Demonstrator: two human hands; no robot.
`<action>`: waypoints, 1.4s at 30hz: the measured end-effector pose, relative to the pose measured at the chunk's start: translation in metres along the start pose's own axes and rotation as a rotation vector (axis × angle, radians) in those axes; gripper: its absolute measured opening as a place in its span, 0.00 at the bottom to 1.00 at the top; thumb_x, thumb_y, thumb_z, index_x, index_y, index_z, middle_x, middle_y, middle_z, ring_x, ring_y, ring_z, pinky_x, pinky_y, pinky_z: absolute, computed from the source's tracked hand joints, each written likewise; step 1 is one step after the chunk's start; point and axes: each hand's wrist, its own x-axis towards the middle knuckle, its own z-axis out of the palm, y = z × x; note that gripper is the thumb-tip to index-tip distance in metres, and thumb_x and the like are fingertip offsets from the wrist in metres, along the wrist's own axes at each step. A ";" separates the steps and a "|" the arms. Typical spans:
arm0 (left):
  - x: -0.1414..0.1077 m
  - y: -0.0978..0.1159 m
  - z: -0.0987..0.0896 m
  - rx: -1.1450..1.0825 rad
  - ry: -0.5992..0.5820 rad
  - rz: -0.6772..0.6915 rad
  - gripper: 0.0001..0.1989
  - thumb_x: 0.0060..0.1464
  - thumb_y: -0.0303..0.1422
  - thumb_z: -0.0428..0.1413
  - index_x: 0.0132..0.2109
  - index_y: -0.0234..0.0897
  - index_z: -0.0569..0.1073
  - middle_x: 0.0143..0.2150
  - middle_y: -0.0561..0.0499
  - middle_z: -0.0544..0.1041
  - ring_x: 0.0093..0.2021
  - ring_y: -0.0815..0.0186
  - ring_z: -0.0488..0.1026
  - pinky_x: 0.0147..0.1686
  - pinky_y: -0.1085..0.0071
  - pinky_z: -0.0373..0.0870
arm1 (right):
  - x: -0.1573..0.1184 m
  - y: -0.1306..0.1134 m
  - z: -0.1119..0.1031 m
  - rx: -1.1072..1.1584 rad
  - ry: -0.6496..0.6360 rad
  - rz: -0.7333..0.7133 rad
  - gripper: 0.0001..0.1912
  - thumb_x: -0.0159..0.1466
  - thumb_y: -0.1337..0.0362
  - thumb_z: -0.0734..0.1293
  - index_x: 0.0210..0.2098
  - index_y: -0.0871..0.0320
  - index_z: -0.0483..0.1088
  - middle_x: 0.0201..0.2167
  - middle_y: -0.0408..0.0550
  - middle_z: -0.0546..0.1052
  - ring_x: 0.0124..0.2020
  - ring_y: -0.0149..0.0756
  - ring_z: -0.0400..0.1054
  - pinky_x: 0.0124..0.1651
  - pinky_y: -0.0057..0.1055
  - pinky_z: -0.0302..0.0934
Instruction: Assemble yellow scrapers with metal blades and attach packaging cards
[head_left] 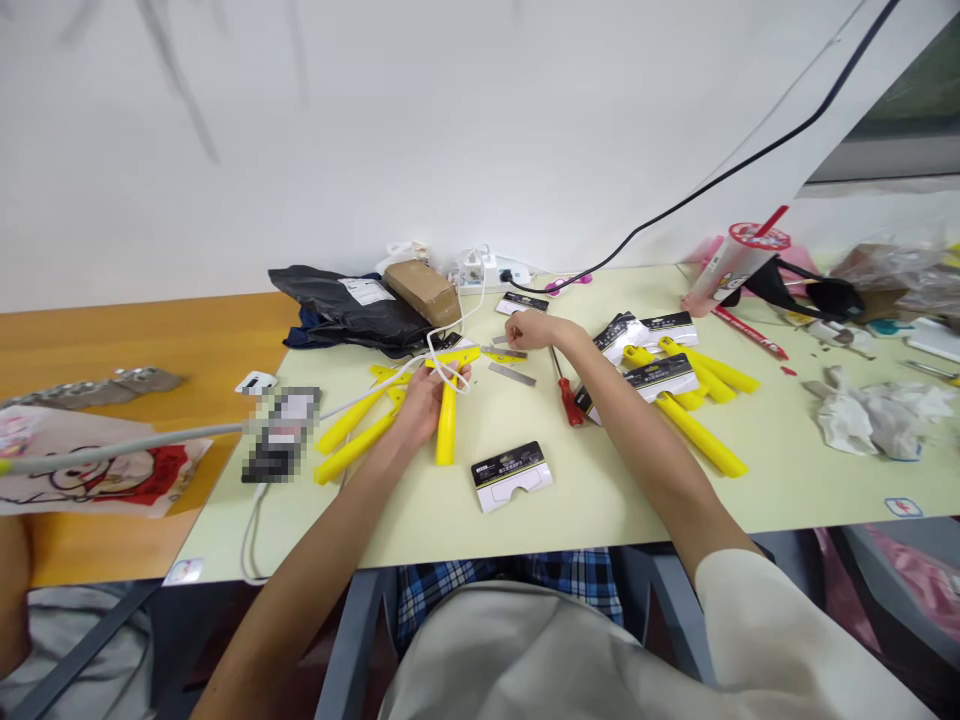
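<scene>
My left hand [426, 400] is closed on a yellow scraper handle [447, 425], whose wide head points away from me; a white cable crosses over it. My right hand [525, 328] is closed above the metal blades [513, 374] on the table, its fingertips too small to show what they pinch. Two more yellow handles [356, 450] lie left of my left hand. A red screwdriver [568, 395] rests beside my right forearm. Nearer to me is a black and white card [513, 474]. Several yellow handles [701, 432] with cards lie to the right.
A black plastic bag [352, 310], brown box [424, 290] and power strip [491, 272] stand by the wall. A phone [283, 435] lies left. At right are a cup [735, 268], red pen [750, 332] and crumpled tissues [885, 415]. Another person's arm shows at far left.
</scene>
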 end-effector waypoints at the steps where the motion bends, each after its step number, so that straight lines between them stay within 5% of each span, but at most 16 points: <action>1: 0.000 -0.002 0.002 -0.003 0.003 -0.002 0.14 0.52 0.24 0.74 0.43 0.34 0.79 0.40 0.45 0.87 0.42 0.61 0.88 0.49 0.68 0.85 | -0.003 0.001 0.003 -0.006 0.020 0.013 0.11 0.67 0.76 0.70 0.45 0.61 0.84 0.47 0.55 0.87 0.44 0.43 0.79 0.40 0.30 0.64; 7: 0.011 -0.010 0.023 -0.126 0.004 -0.040 0.13 0.53 0.18 0.71 0.42 0.33 0.78 0.42 0.46 0.87 0.45 0.62 0.89 0.58 0.66 0.85 | -0.035 0.006 0.032 -0.050 0.196 0.086 0.12 0.73 0.75 0.65 0.49 0.60 0.80 0.47 0.58 0.85 0.44 0.45 0.77 0.42 0.33 0.61; 15: 0.016 -0.006 0.032 -0.176 -0.035 -0.062 0.11 0.58 0.21 0.70 0.46 0.34 0.81 0.44 0.45 0.87 0.48 0.62 0.88 0.58 0.69 0.84 | -0.077 -0.002 0.065 -0.103 0.387 0.129 0.16 0.81 0.70 0.58 0.54 0.61 0.77 0.56 0.64 0.80 0.58 0.53 0.72 0.61 0.41 0.58; 24: 0.010 0.006 0.018 -0.141 -0.002 0.027 0.11 0.57 0.21 0.70 0.46 0.35 0.83 0.41 0.47 0.88 0.47 0.60 0.89 0.54 0.69 0.85 | -0.082 0.000 0.069 -0.076 0.412 0.174 0.14 0.80 0.65 0.63 0.59 0.62 0.76 0.59 0.65 0.78 0.57 0.56 0.73 0.60 0.44 0.61; 29: 0.013 0.006 0.017 -0.134 -0.025 0.042 0.13 0.57 0.22 0.70 0.48 0.34 0.83 0.42 0.46 0.88 0.46 0.61 0.89 0.53 0.71 0.84 | -0.082 0.001 0.069 -0.081 0.376 0.150 0.13 0.80 0.68 0.61 0.53 0.61 0.78 0.55 0.61 0.80 0.54 0.52 0.74 0.56 0.40 0.63; 36: 0.016 0.006 0.014 -0.130 0.005 0.021 0.14 0.58 0.24 0.72 0.51 0.34 0.82 0.43 0.46 0.89 0.44 0.63 0.89 0.52 0.73 0.84 | -0.083 -0.003 0.075 -0.124 0.375 0.137 0.15 0.82 0.67 0.57 0.55 0.65 0.74 0.57 0.69 0.79 0.55 0.55 0.72 0.62 0.44 0.61; 42: 0.016 0.005 0.013 -0.128 -0.018 0.034 0.15 0.57 0.23 0.72 0.51 0.33 0.82 0.43 0.45 0.88 0.44 0.62 0.89 0.52 0.72 0.84 | -0.086 -0.002 0.070 -0.086 0.401 0.142 0.12 0.81 0.68 0.57 0.56 0.62 0.71 0.51 0.64 0.81 0.50 0.52 0.73 0.57 0.40 0.63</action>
